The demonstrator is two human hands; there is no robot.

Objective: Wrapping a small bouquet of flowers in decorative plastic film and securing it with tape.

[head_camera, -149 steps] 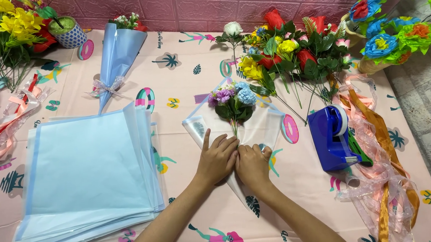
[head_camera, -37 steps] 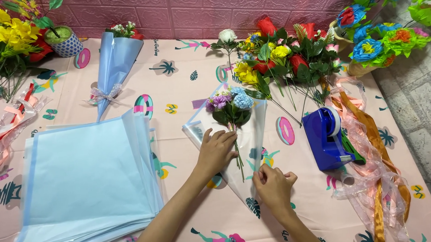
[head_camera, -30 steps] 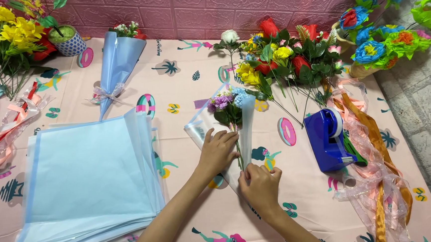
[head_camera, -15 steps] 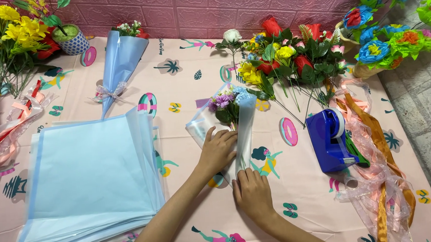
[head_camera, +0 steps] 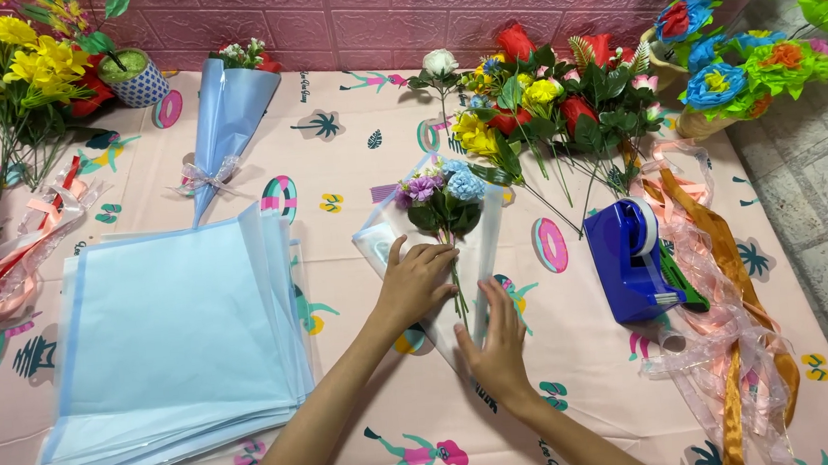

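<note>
Clear wrap sheet (head_camera: 484,243) lay just left of the tape dispenser (head_camera: 631,259), flimsy and slippery-looking; left hand (head_camera: 415,282) pressed flat on the little bouquet (head_camera: 443,197), right hand (head_camera: 497,342) spread along the fold edge, best spot to grab.

A pale pink tablecloth (head_camera: 369,120) is printed with palm trees, striped swim rings and small swimmers in teal, pink and yellow. A stack of wrapping sheets (head_camera: 172,343) is coloured light blue. A small posy (head_camera: 441,197) is made up of purple and blue blooms with dark green leaves, laid on a translucent white wrapping sheet (head_camera: 482,247). A tape dispenser (head_camera: 631,262) is coloured deep blue. Ribbons (head_camera: 737,337) are seen in orange and sheer pink. The wall (head_camera: 372,15) is patterned as pink brick.
</note>
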